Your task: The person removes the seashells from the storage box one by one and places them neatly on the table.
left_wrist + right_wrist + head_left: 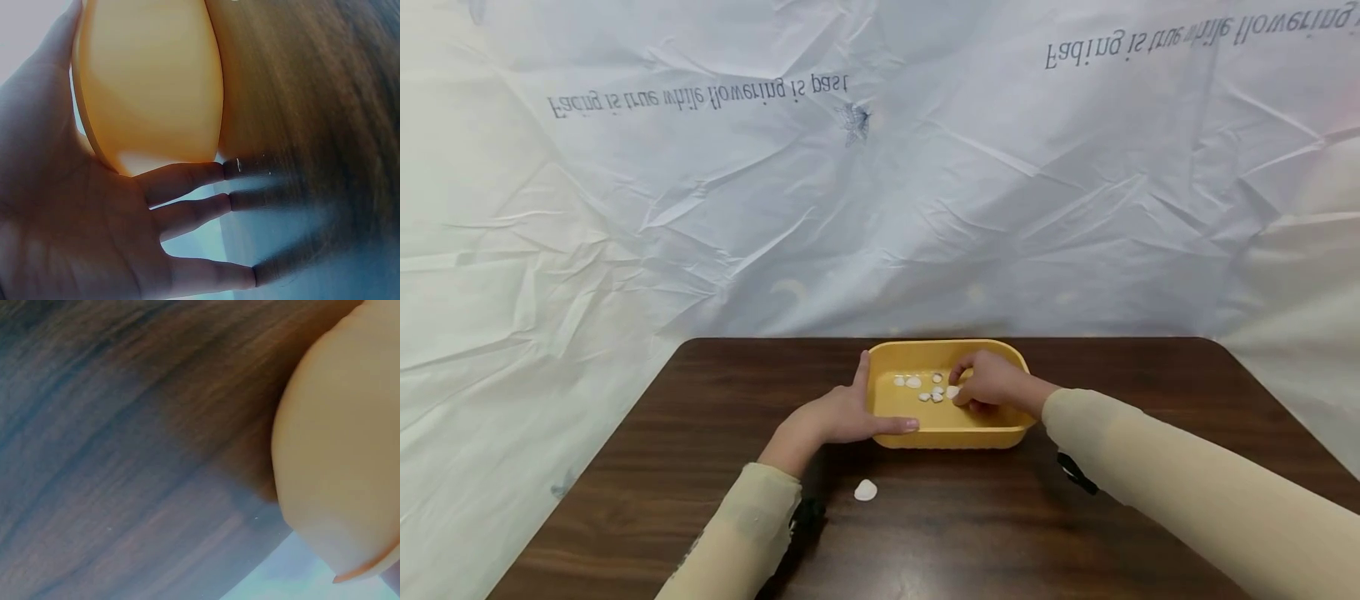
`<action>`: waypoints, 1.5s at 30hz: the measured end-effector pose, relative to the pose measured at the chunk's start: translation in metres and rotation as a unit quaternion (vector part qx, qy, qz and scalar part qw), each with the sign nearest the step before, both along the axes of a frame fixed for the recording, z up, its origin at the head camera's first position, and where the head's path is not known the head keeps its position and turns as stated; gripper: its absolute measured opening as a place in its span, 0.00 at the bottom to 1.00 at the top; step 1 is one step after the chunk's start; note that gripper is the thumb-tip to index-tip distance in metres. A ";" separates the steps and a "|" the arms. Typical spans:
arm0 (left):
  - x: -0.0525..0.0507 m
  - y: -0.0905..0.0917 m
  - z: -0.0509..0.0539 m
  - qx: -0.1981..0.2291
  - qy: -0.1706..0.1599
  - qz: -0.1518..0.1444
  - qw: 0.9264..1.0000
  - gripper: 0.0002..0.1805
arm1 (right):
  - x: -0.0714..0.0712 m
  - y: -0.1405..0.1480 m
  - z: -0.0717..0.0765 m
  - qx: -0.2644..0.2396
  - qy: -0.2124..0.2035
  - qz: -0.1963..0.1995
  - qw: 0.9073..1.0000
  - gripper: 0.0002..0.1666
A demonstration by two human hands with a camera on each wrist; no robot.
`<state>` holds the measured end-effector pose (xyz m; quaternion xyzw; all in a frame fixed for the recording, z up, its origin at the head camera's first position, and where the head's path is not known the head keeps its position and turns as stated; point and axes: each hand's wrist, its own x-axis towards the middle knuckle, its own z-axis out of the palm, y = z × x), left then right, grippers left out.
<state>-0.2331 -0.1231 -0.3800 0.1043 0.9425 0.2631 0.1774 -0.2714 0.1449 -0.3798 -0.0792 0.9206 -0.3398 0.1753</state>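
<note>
Your right hand (992, 380) is pinching a small white shell-like piece (952, 392) inside a rounded yellow plastic tub (951, 438); your left hand (844, 414) (fingers spread) is touching it.

We class the tray (955, 438) as smooth plastic with glossy highlights inside. We read the desk (1000, 517) surface as wood grain with a low sheen. We find the backing sheet (880, 208) creased and faintly shiny; cloth or plastic film, we cannot tell. We record the sleeves (1187, 475) as matt cloth.
</note>
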 end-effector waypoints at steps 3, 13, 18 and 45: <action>0.000 -0.001 -0.001 0.003 0.000 0.000 1.000 0.81 | 0.001 -0.001 0.000 0.003 0.010 0.000 1.000 0.11; 0.001 0.001 -0.003 0.002 -0.006 -0.004 1.000 0.81 | 0.010 -0.003 -0.003 0.010 0.034 0.000 0.999 0.08; -0.001 0.002 -0.001 -0.004 -0.007 -0.005 1.000 0.82 | 0.009 -0.003 0.000 0.010 0.034 0.007 0.999 0.07; 0.002 -0.001 0.001 -0.004 -0.005 0.002 1.000 0.81 | 0.012 -0.004 0.002 0.001 0.037 0.042 0.998 0.14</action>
